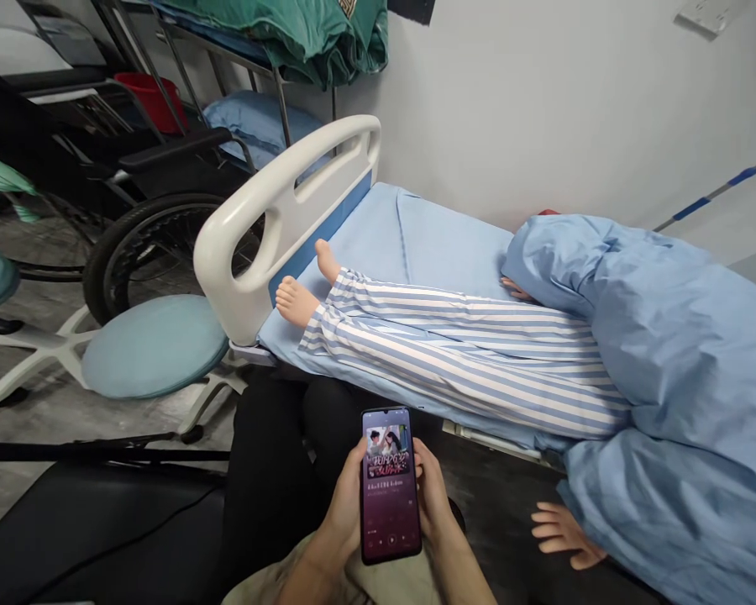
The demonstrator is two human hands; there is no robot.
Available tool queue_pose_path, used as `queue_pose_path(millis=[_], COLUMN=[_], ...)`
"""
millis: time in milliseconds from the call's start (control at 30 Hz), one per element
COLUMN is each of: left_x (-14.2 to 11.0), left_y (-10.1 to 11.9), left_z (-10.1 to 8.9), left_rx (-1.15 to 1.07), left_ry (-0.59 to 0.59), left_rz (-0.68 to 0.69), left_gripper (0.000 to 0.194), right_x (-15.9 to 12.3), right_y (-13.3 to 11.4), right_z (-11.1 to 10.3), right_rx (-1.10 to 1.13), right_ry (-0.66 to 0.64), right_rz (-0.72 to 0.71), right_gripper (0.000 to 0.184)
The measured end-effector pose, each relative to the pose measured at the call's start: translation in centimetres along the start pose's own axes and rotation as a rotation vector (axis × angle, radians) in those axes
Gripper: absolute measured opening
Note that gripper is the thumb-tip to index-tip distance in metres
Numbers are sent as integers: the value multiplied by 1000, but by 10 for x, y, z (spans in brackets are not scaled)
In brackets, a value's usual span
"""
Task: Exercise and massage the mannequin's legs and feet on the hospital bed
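Note:
My left hand (346,504) and my right hand (432,491) hold a smartphone (391,487) upright between them. Its lit screen shows a pink-purple music player with a picture of two people. Beyond the phone, a lifelike figure lies on a hospital bed (447,244), its bare feet (306,286) near the white footboard (283,202). The figure wears blue-and-white striped trousers (454,353), and a blue gown (668,353) hides its upper body. Its hand (564,533) sticks out of a blue sleeve to the right of my right hand, apart from it.
My black-trousered legs (270,454) lie below the bed edge. To the left stand a black wheelchair (144,252) and a round teal stool (154,346). Behind them are a blue pillow (258,126), a red bucket (148,101) and green cloth (315,34) on a rack.

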State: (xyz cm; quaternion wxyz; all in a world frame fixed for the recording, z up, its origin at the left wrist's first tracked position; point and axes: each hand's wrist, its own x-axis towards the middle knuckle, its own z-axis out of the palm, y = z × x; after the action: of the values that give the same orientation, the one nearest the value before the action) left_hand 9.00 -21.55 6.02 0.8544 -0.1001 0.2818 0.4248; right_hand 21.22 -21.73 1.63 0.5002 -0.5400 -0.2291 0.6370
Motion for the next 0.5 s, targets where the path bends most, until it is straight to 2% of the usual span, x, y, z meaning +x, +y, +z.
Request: queue_pose_path(millis=[133, 233, 433, 500], left_x=[1, 1, -3, -4], left_y=[-2, -3, -3, -3], left_z=[-2, -1, 0, 1], left_rx=[14, 32, 50, 49], left_ry=[57, 127, 177, 180], left_rz=[29, 84, 104, 104], left_gripper=[42, 34, 32, 34], right_x=[-17, -26, -35, -38], right_y=[-13, -27, -34, -32], right_z=[-3, -2, 10, 12], right_rx=[26, -74, -333, -421], right_ry=[-80, -142, -78, -78], right_rz=[-29, -79, -156, -189], right_gripper=[34, 41, 41, 51])
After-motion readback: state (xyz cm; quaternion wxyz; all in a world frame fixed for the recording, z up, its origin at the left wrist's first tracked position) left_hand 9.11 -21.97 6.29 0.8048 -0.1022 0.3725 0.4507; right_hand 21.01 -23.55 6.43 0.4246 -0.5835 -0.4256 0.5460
